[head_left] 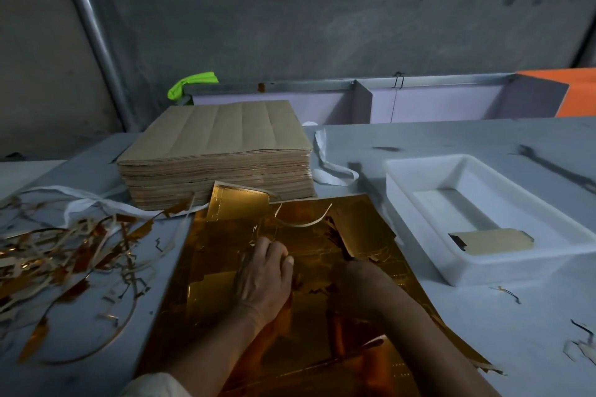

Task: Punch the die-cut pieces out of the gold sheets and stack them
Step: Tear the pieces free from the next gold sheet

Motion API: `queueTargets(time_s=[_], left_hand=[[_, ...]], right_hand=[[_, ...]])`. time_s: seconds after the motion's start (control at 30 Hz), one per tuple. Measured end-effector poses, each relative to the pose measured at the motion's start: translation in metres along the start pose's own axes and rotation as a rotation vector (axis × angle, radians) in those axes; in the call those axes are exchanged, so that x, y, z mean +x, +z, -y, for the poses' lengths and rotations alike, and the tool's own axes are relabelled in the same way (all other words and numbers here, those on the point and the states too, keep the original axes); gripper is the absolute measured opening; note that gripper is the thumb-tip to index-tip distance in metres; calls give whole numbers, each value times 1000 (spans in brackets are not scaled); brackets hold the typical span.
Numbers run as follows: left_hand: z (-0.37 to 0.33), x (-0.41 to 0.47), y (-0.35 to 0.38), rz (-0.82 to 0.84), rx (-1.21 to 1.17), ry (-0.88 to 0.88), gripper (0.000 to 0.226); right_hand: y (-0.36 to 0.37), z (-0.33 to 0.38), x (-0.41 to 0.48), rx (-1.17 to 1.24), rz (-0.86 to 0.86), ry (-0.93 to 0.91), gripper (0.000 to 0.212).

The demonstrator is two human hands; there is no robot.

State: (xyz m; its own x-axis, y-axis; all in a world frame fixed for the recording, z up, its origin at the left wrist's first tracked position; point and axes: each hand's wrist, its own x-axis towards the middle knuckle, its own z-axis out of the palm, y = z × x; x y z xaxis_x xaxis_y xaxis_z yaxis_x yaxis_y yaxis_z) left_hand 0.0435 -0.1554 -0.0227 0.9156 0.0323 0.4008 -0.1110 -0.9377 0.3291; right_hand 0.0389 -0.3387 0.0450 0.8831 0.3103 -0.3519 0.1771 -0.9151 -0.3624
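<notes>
i am looking down at a pale grey worktop (483, 316) set against a dark wall. a large shiny gold sheet (225, 293) lies flat in front of me, scored with die-cut outlines. my left hand (264, 274) rests palm down on the middle of the sheet, its fingers curled and pressing on the foil; it grips nothing that i can make out. my right hand (358, 271) sits just beside it, toward three o'clock, in deep shadow, so i cannot tell whether it is clenched or loose. its forearm crosses the sheet from five o'clock.

at twelve o'clock from my hands, one gold piece (238, 206) lies on the far edge of the sheet, its far end tilted up against a thick stack of brown sheets (216, 151), which stands on the worktop beyond. a thin curled offcut strip (303, 219) lies on the sheet just right of that piece.

at three o'clock, well apart from the sheet, sits a white tray (419, 222). inside it, near its close end, lies a flat gold punched piece (493, 242).

at nine o'clock, a tangled pile of gold scrap strips (64, 261) spreads over the worktop. a white strap (325, 167) lies beside the brown stack. something bright green (190, 84) sits behind the stack, at eleven o'clock.
</notes>
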Motion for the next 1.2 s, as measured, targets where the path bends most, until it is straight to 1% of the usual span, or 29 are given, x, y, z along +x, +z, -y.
queueTargets(time_s=[0.1, 0.2, 0.27, 0.43, 0.57, 0.63, 0.67, 0.7, 0.73, 0.77, 0.83, 0.87, 0.9, 0.97, 1.0, 1.07, 1.13, 1.2], left_hand=[[0, 2, -2, 39, -34, -34, 21], [0, 4, -5, 52, -99, -47, 17], [0, 5, -8, 33, -146, -37, 14], [-6, 16, -25, -69, -171, 34, 11], [-13, 19, -39, -98, -206, 28, 15], [-14, 14, -40, -75, -202, 49, 16], [-14, 10, -41, -49, -197, 60, 16], [-14, 7, -40, -8, -189, 65, 20], [-13, 3, -39, 51, -171, 64, 30], [-12, -1, -38, 131, -140, 64, 48], [-6, -9, -34, 311, -61, 68, 95], [-3, -13, -31, 393, -17, 67, 111], [0, -17, -28, 460, 19, 65, 119], [4, -22, -20, 536, 57, 48, 125], [6, -24, -17, 549, 65, 40, 126], [9, -23, -14, 553, 50, 22, 128], [11, -18, -16, 550, 40, 22, 127], [11, -12, -19, 511, 101, 66, 123]], right_hand=[[-6, -7, 3, 50, 50, -5, 22], [-10, -11, 4, 50, 73, -29, 25], [-7, -14, 5, 84, 64, -31, 23], [4, -12, 10, 222, -26, -19, 3], [9, -10, 15, 341, -129, -2, 9], [10, -10, 16, 405, -179, 33, 9], [11, -10, 17, 436, -204, 53, 14], [12, -10, 16, 466, -230, 70, 19], [14, -11, 16, 493, -259, 82, 21], [16, -12, 16, 520, -291, 89, 19], [18, -13, 16, 557, -344, 103, 11], [19, -14, 16, 565, -355, 107, 9], [19, -15, 15, 571, -361, 105, 8], [19, -15, 14, 597, -346, 104, 7], [19, -15, 14, 622, -337, 108, 10], [17, -15, 11, 718, -325, 127, 18], [14, -16, 9, 817, -300, 153, 18], [14, -18, 8, 843, -301, 158, 20]])
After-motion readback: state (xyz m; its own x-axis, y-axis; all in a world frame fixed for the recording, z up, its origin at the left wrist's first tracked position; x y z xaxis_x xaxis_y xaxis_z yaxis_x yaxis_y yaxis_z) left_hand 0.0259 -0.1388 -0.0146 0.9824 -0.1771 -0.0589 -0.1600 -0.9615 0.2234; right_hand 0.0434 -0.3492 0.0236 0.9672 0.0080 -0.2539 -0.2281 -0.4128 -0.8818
